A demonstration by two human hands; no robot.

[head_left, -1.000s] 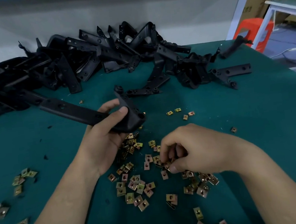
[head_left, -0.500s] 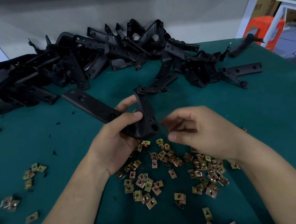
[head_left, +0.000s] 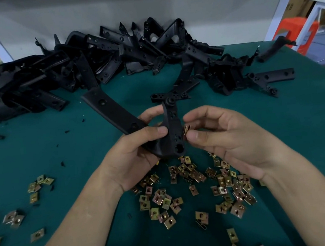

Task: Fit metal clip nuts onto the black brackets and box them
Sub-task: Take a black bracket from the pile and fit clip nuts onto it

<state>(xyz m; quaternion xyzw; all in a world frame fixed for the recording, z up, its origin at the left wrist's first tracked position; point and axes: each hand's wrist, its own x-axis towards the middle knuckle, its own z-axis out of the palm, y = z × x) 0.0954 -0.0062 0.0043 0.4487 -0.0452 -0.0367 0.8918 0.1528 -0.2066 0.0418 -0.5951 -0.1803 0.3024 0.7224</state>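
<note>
Left hand (head_left: 133, 156) gripped a bracket (head_left: 138, 125); right hand (head_left: 225, 136) pinched a nut (head_left: 185, 130) at its edge, not yet seated; a bracket pile (head_left: 110, 58) waited, no box visible

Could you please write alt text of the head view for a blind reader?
The left hand grips a black bracket while the right hand pinches a clip nut at its edge. Loose nuts and a bracket pile lie on the green table.

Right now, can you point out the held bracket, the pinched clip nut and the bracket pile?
held bracket (head_left: 114, 112): head view, middle of its long arm.
pinched clip nut (head_left: 185, 131): head view, its visible brass edge.
bracket pile (head_left: 130, 52): head view, centre of the heap.
</note>
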